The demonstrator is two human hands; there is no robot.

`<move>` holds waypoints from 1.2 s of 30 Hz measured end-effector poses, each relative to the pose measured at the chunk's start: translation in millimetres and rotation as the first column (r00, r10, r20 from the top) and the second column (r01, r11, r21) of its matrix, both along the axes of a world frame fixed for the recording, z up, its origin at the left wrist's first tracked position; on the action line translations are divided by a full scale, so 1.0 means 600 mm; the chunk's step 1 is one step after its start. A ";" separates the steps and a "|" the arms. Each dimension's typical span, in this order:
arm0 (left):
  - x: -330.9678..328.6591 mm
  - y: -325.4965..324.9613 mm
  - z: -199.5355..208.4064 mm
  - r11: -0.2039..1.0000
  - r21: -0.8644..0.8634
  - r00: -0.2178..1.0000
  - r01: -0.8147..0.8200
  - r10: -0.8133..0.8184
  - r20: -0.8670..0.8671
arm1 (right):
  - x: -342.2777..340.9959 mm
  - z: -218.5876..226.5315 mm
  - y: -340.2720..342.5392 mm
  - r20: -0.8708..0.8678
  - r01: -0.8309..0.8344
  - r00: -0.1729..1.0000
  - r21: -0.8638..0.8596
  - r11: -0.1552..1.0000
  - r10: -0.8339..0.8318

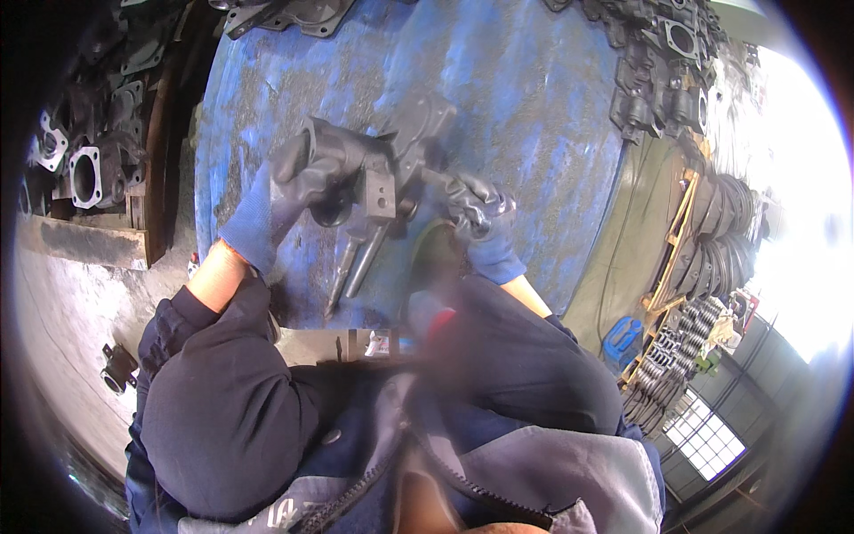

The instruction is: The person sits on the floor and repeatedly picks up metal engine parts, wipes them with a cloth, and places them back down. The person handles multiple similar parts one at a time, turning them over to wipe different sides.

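Note:
A dark grey metal casting (pixel 356 160) with a round bore, a flange and a square block is on the blue worktop (pixel 525 89) in front of me. My left hand (pixel 298 182), in a blue glove with a grey coated palm, grips the casting's left end. My right hand (pixel 482 209), gloved alike, is closed at the casting's right side. A short dark piece points from its fingers toward the casting, too blurred to name. Two slim metal rods (pixel 365 262) lie below the casting, near the worktop's front edge.
More castings (pixel 663 80) are piled at the back right, and others (pixel 298 13) lie at the far edge. On the left, a wooden crate (pixel 84 240) holds several castings. At right are a blue jug (pixel 623 340) and stacked metal parts (pixel 725 227) on pallets.

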State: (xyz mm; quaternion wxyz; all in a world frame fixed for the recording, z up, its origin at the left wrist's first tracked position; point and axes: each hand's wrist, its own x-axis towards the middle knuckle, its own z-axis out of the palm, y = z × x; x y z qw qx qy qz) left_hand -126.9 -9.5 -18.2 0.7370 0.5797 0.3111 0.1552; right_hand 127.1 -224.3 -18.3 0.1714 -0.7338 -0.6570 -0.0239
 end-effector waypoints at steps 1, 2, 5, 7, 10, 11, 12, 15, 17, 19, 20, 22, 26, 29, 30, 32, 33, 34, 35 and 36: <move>0.000 0.000 -0.001 1.000 -0.001 1.000 0.006 -0.006 -0.001 | -0.002 0.000 -0.003 -0.093 0.008 0.996 -0.004 1.000 -0.008; -0.001 0.000 -0.001 1.000 0.002 1.000 0.002 -0.002 0.002 | -0.007 0.003 -0.006 -0.195 0.037 0.980 -0.008 0.999 -0.038; -0.003 -0.003 0.004 0.998 -0.064 1.000 -0.012 0.011 -0.011 | -0.022 0.014 -0.003 -0.785 0.204 0.586 -0.096 0.974 -0.200; -0.004 -0.002 0.008 0.996 -0.091 1.000 -0.007 0.005 -0.026 | -0.028 0.026 0.007 -0.871 0.205 0.438 -0.143 0.968 -0.222; -0.005 -0.001 0.011 0.997 -0.073 0.998 0.005 -0.009 -0.055 | -0.031 0.046 0.027 -0.799 0.105 0.576 -0.135 0.985 -0.171; -0.005 0.000 0.010 0.997 -0.075 0.998 0.012 -0.016 -0.064 | -0.032 0.052 0.034 -0.865 0.105 0.466 -0.152 0.983 -0.184; -0.005 0.000 0.009 0.997 -0.072 0.998 0.013 -0.018 -0.064 | -0.032 0.059 0.037 -0.899 0.107 0.377 -0.195 0.975 -0.221; -0.005 0.000 0.004 0.997 -0.075 0.999 0.007 -0.011 -0.044 | -0.032 0.065 0.040 -0.738 0.081 0.631 -0.242 0.967 -0.238; -0.005 0.000 0.000 0.999 -0.043 0.999 0.008 -0.010 -0.049 | -0.031 0.056 0.035 -0.676 0.058 0.703 -0.255 0.965 -0.221; -0.006 0.000 -0.001 0.999 -0.043 0.999 0.007 -0.009 -0.050 | -0.029 0.035 0.028 -0.809 0.080 0.538 -0.233 0.969 -0.239; -0.006 -0.001 -0.001 0.998 -0.059 0.998 0.001 -0.004 -0.055 | -0.032 0.019 0.025 -0.922 0.126 0.297 -0.219 0.968 -0.247; -0.007 0.000 0.001 0.997 -0.081 0.998 0.001 -0.006 -0.061 | -0.030 -0.006 0.013 -0.969 0.173 0.091 -0.211 0.962 -0.229; -0.007 0.001 0.008 0.991 -0.137 0.999 0.008 -0.013 -0.036 | -0.023 -0.015 -0.004 -0.688 0.106 0.660 -0.311 0.945 -0.301; -0.008 0.002 0.010 0.985 -0.172 1.000 -0.002 -0.003 -0.030 | -0.023 0.017 0.006 -0.610 0.049 0.774 -0.209 0.977 -0.170; -0.008 0.001 0.010 0.984 -0.179 0.999 -0.009 0.003 -0.035 | -0.024 0.032 0.013 -0.643 0.052 0.749 -0.184 0.982 -0.160; -0.009 0.001 0.009 0.989 -0.145 0.998 0.001 -0.009 -0.058 | -0.027 0.058 0.028 -0.681 0.082 0.707 -0.192 0.978 -0.193; -0.009 0.001 0.008 0.992 -0.125 0.998 -0.004 -0.003 -0.059 | -0.028 0.066 0.033 -0.686 0.110 0.688 -0.225 0.968 -0.237; -0.008 0.000 0.007 0.991 -0.135 0.999 -0.003 -0.005 -0.054 | -0.028 0.069 0.039 -0.684 0.097 0.688 -0.244 0.965 -0.242; -0.008 0.000 0.007 0.990 -0.142 0.999 -0.014 0.008 -0.042 | -0.029 0.068 0.042 -0.682 0.083 0.688 -0.264 0.961 -0.246; -0.008 0.000 0.006 0.988 -0.152 1.000 -0.011 0.007 -0.030 | -0.028 0.064 0.041 -0.681 0.068 0.688 -0.284 0.956 -0.251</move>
